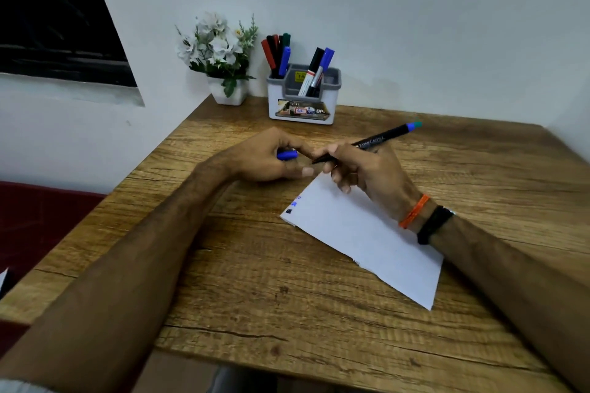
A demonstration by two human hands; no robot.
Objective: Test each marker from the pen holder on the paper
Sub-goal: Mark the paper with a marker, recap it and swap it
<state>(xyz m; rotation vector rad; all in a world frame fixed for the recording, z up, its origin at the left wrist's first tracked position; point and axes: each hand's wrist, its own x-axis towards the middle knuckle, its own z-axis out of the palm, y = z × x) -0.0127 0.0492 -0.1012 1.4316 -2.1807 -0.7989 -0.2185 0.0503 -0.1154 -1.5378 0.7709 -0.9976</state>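
Progress: partway, by my reading. Marks sit near the left corner of the paper (360,233): two small blue, one dark. Most of the sheet is blank, so most markers look untested.

Left hand (265,158): fingers curled shut around a blue cap (287,155), smooth glossy plastic.

Pen holder (303,96), back of the counter (287,297): white boxy plastic, grey insert, printed label on front. Its left compartment holds red, black, green and blue capped markers; the middle one holds a black-capped and a blue-capped marker, leaning.

Right hand (367,169): fingers pinched on an uncapped black marker (370,142), slim round barrel, white lettering, blue-green end. Tip hovers near the paper's far corner; contact not discernible.

Paper: thin, matte, near edge ragged. Counter: rough wood grain.
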